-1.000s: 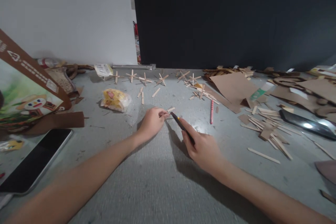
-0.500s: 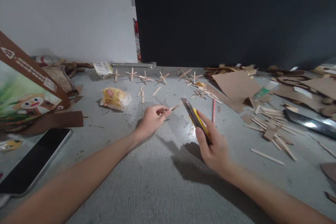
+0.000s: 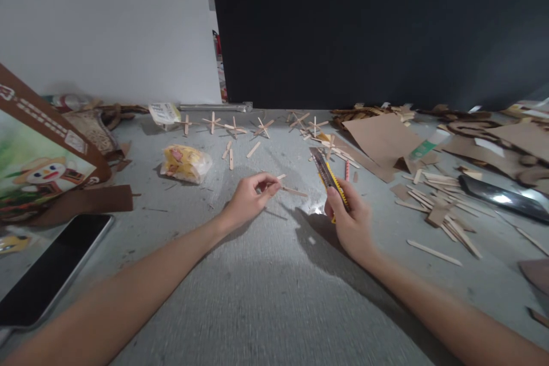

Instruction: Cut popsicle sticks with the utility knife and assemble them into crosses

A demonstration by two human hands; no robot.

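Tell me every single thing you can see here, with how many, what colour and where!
Tabletop: one, grey, under everything
Panels: two, white and black, behind
Printed bag: one, brown and green, left
Phone: one, black screen, front left
Packet: one, yellow, back left
Metal rod: one, grey, back
Stick crosses: about seven, pale, back row
Striped stick: one, red and white, behind right hand
Cardboard: several, brown, mostly back right
Stick pile: too jumbled to count, pale, right
Glossy object: one, black, far right
Cutter: one, yellow and black, in right hand
Thin stick: one, tan, at left fingertips
Left hand, right hand: one each, bare, centre

Small edge scraps are unclear.
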